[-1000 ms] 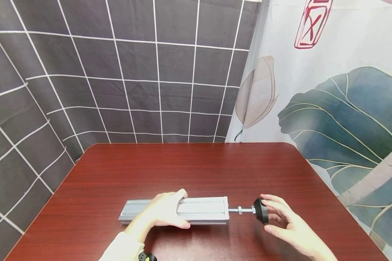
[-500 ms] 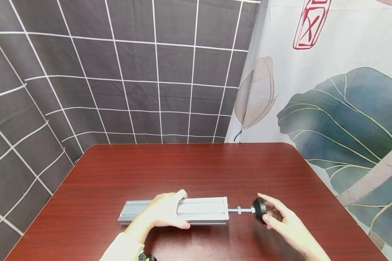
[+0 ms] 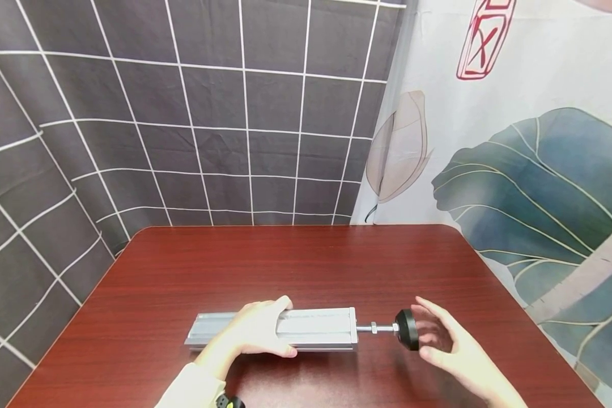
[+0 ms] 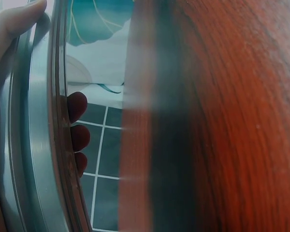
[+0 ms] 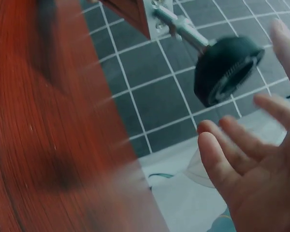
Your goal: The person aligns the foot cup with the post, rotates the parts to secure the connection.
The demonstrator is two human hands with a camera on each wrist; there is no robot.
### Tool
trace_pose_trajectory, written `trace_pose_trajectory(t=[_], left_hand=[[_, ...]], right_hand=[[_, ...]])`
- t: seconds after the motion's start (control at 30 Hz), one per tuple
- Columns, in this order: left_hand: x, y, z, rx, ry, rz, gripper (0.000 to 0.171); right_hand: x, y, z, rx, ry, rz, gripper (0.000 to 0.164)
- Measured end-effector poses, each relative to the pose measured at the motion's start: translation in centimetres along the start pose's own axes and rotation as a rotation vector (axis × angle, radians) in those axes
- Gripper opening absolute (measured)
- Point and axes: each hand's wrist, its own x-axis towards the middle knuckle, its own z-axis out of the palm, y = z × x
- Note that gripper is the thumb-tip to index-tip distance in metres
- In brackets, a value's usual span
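My left hand [image 3: 257, 328] grips a silver aluminium profile [image 3: 318, 326] across its middle. In the left wrist view its fingers [image 4: 79, 137] curl round the far side of the profile. A threaded rod [image 3: 385, 328] with a nut on it sticks out of the profile's right end plate. On the rod's outer end sits a round black levelling foot [image 3: 408, 330]. Just right of that foot is my right hand [image 3: 459, 348], fingers spread and loosely bent. The right wrist view shows a gap between its fingertips and the foot's underside [image 5: 232, 77].
Under the hands is a reddish-brown wooden table [image 3: 285, 255] with rounded far corners. The profile is held above it. A grey curtain with white grid lines [image 3: 209, 113] hangs behind. To the right hangs a white leaf-print curtain [image 3: 530, 170].
My right fingers closed in on the black foot half a second ago, then spread and drew slightly right, away from it. The left hand and the profile have stayed put.
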Motion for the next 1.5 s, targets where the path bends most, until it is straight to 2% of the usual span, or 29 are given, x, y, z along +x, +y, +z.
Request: trace_pose_trajectory(t=[0.07,0.17,0.23,0.33,0.57,0.8,1.1,1.3,1.37,1.5], left_hand=[[0.0,0.0,0.0,-0.009,-0.004,-0.002,0.065],[0.0,-0.1,0.0,-0.014,-0.008,-0.001,0.065],[-0.1,-0.2,0.0,-0.005,-0.006,-0.003,0.065],[-0.2,-0.2,-0.1,0.008,-0.003,-0.007,0.065],[0.0,0.4,-0.5,0.003,-0.003,0.014,0.065],[0.1,0.1,-0.2,0.016,-0.007,0.007,0.067],[0.0,0.0,0.1,0.027,0.004,0.014,0.068],[0.0,0.2,0.0,0.034,0.005,0.013,0.067],[-0.1,0.2,-0.1,0.032,0.005,0.01,0.067],[-0.1,0.2,-0.1,0.028,0.011,0.008,0.066]], right_hand=[[-0.1,0.4,-0.2,0.04,-0.053,-0.078,0.077],[0.0,0.8,-0.1,0.099,-0.134,-0.203,0.074],[0.2,0.8,0.1,0.09,-0.146,-0.227,0.069],[0.2,0.6,0.2,0.021,-0.12,-0.163,0.064],[0.1,-0.1,0.7,-0.136,0.021,-0.011,0.061],[0.6,-0.2,1.3,-0.107,0.072,0.057,0.052],[0.8,-1.0,1.7,-0.205,0.098,0.192,0.037],[0.6,-1.3,1.6,-0.258,0.107,0.179,0.035],[0.5,-1.3,1.4,-0.241,0.109,0.138,0.04],[0.2,-0.6,0.7,-0.108,0.048,-0.002,0.063]])
